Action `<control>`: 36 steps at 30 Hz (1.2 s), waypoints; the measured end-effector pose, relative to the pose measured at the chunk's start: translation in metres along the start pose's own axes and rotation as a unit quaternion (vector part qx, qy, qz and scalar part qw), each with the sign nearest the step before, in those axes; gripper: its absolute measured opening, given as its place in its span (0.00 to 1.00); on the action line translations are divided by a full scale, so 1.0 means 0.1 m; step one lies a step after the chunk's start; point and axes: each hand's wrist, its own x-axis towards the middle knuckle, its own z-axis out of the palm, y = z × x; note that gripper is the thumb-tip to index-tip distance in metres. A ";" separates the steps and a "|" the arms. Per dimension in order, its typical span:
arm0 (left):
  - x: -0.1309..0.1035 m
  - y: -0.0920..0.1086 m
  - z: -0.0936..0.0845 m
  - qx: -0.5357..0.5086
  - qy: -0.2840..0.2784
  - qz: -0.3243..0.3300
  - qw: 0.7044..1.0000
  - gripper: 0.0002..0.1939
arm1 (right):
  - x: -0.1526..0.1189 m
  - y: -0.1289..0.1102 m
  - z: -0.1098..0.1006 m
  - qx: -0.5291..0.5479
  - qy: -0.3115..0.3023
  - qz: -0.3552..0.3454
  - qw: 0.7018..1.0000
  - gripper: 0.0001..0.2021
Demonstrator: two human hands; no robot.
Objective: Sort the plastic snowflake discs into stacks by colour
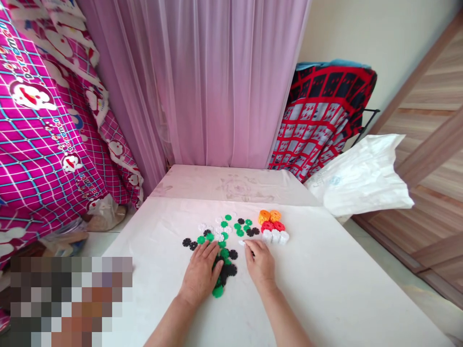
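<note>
- A table [325, 289] covered with a smooth, slightly creased white sheet is seen from above, and small flat plastic discs with notched, flower-like edges are scattered over its middle.
- The left hand [201, 272] is laid palm down, fingers spread flat, on a loose heap of green and black discs [224, 270]; nothing is closed in it, and the discs are merely pressed beneath the palm and fingers.
- One green disc [217, 291] is seen jutting out from under the heel of that hand.
- The right hand [259, 262] is rested on the sheet just to the right of the heap, fingers curled lightly, with a small white disc [241, 243] touched or pinched at the fingertips; whether it is truly gripped cannot be told.
- Beyond both hands, further green, white and black discs [226, 226] are spread singly, apart from one another.
- To the right of these, sorted short stacks are stood close together: orange discs [269, 216] at the back, red discs [273, 225] touching them in front, white stacks [275, 236] nearest the right hand.
- A crumpled white plastic bag [361, 176] is laid at the far right edge of the table.
- A sheer pink curtain [202, 82] is hung behind the table, with a pink patterned cloth [43, 135] to the left and a red checked cloth [318, 120] to the right.
</note>
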 end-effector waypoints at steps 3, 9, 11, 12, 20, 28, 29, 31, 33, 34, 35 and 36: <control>-0.01 0.00 -0.01 -0.016 0.005 0.002 1.000 0.22 | 0.11 -0.06 0.06 0.006 -0.030 -0.009 0.999 0.14; -0.02 -0.03 -0.02 -0.029 0.006 0.007 1.000 0.21 | 0.17 -0.15 0.14 -0.044 -0.073 0.003 0.996 0.08; -0.02 -0.02 -0.03 -0.031 0.001 0.008 1.000 0.20 | 0.16 -0.14 0.14 -0.056 -0.070 0.008 0.996 0.07; -0.02 -0.01 -0.03 -0.032 -0.001 0.007 0.999 0.20 | 0.16 -0.14 0.14 -0.060 -0.067 0.011 0.996 0.07; 0.06 -0.19 -0.13 -0.138 0.118 -0.070 0.981 0.17 | 0.19 -0.26 0.09 -0.053 -0.051 -0.038 0.997 0.07; 0.13 -0.54 -0.23 -0.246 0.195 -0.286 0.905 0.20 | 0.38 -0.50 0.17 -0.055 -0.147 -0.054 0.986 0.13; 0.13 -0.53 -0.22 -0.252 0.190 -0.283 0.906 0.20 | 0.39 -0.52 0.18 -0.056 -0.155 -0.049 0.985 0.12; 0.13 -0.51 -0.21 -0.254 0.182 -0.275 0.909 0.20 | 0.39 -0.54 0.21 -0.052 -0.165 -0.036 0.984 0.11; 0.14 -0.49 -0.21 -0.252 0.177 -0.275 0.911 0.20 | 0.38 -0.55 0.24 -0.042 -0.169 -0.022 0.984 0.10; 0.14 -0.49 -0.22 -0.251 0.175 -0.276 0.911 0.20 | 0.38 -0.56 0.26 -0.038 -0.169 -0.016 0.985 0.09; 0.15 -0.48 -0.22 -0.250 0.173 -0.275 0.912 0.20 | 0.37 -0.57 0.28 -0.034 -0.168 -0.010 0.985 0.09; 0.15 -0.48 -0.22 -0.251 0.171 -0.274 0.912 0.20 | 0.37 -0.57 0.29 -0.028 -0.164 -0.007 0.986 0.08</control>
